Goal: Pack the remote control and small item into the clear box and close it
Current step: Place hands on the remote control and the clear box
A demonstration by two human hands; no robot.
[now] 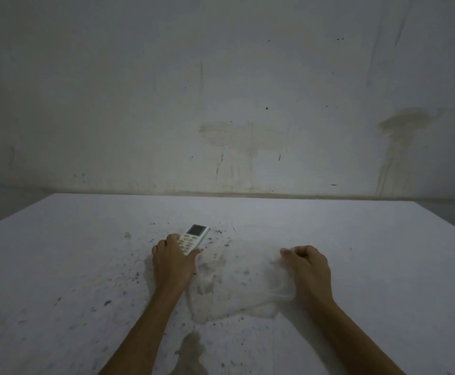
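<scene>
Two hands are on the table (58,253). The remote (193,238) is gripped by the left hand (172,262) beside the clear box (234,282), whose edge is pinched by the right hand (308,266). The remote should be lowered flat while the box is held steady.

Two bare forearms, no sleeves, rings or watch.
</scene>
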